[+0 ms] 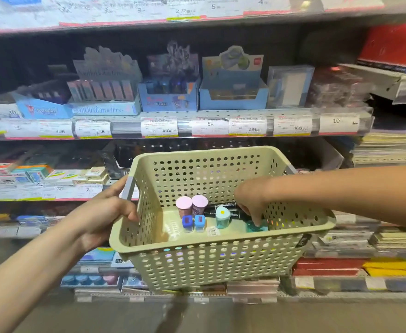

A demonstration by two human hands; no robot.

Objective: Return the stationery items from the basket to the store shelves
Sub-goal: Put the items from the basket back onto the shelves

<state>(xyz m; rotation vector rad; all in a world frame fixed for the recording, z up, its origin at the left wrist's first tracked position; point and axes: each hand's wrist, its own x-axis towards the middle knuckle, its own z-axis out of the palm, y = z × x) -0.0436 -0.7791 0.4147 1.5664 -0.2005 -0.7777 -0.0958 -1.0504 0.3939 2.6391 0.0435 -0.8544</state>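
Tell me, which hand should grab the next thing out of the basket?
The right hand. It is already down inside the basket, fingers at the teal item in the near right corner. The left hand is busy gripping the basket's grey handle, holding it up.

The basket [211, 258] is matt beige plastic, its walls pierced all over with round holes, with a smooth grey handle [128, 188] on its left rim. Inside it, two pots [192, 205] have matt pink lids, two small blue boxes [193, 223] look like clear glossy plastic, and the black markers [223, 207] behind them are shiny. Above the basket, the shelf edge [185, 127] is perforated grey metal faced with a glossy clear strip over paper price tags [159, 127]. Display boxes [233, 92] on that shelf are printed cardboard; right of them stands a clear plastic case [289, 86].
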